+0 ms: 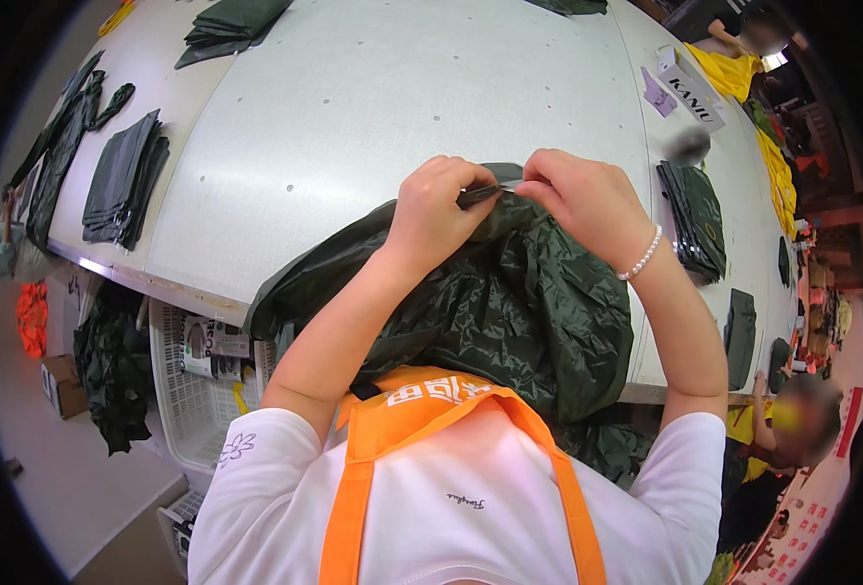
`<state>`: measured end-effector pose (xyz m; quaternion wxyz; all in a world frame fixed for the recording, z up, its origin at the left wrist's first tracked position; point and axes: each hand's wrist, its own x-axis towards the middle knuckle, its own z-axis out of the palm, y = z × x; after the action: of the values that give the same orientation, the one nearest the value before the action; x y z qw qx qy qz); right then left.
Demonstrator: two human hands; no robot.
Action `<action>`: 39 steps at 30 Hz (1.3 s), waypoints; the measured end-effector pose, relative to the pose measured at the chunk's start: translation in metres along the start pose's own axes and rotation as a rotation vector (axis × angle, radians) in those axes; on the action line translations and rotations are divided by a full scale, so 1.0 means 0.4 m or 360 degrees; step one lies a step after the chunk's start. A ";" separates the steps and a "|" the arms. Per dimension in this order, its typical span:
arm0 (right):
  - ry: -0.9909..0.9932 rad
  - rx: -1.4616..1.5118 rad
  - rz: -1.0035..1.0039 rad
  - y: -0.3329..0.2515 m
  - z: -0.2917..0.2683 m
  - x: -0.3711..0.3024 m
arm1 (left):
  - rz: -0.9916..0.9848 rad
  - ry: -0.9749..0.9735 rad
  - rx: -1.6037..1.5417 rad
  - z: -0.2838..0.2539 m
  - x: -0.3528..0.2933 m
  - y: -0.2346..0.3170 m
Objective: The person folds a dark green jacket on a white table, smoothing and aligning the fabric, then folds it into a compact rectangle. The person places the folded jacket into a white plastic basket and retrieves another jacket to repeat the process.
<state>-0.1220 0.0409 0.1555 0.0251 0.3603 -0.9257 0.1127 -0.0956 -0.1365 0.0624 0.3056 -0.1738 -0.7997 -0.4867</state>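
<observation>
A large crumpled sheet of dark green, shiny waterproof fabric (509,302) lies over the table's near edge and hangs toward my body. At its far edge my left hand (438,207) is closed, pinching a fold between thumb and fingers. Just right of it, my right hand (588,203) pinches at the same edge, its fingertips very near those of the left. A small pale, glossy bit shows between the two hands; what it is I cannot make out. Whether the fabric is a finished garment is hidden by its folds.
Folded dark green stacks lie on the white table (383,107): one at left (127,180), another at right (693,219). A white box (690,88) stands far right. Below the left edge sits a white plastic basket (197,409). Other people work along the right side.
</observation>
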 end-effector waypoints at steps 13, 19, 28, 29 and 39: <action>0.0001 0.0234 0.0190 0.002 0.009 -0.013 | -0.0051 -0.0007 -0.0018 0.002 -0.002 0.008; 0.0100 0.0045 0.0091 -0.018 0.006 -0.019 | -0.0015 0.0019 -0.0001 0.005 0.000 0.007; 0.0021 0.0088 0.0226 -0.017 0.006 -0.017 | 0.0042 0.0062 0.0068 0.014 -0.006 0.007; 0.0022 0.0070 0.0224 -0.019 0.008 -0.016 | 0.0042 0.0063 0.0069 0.014 -0.006 0.006; 0.0177 0.0566 0.0418 -0.014 -0.005 -0.011 | 0.0073 0.0044 0.0128 0.000 0.005 0.019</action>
<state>-0.1148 0.0402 0.1580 -0.0027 0.2286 -0.9274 0.2962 -0.0925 -0.1332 0.0688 0.3343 -0.1729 -0.8102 -0.4494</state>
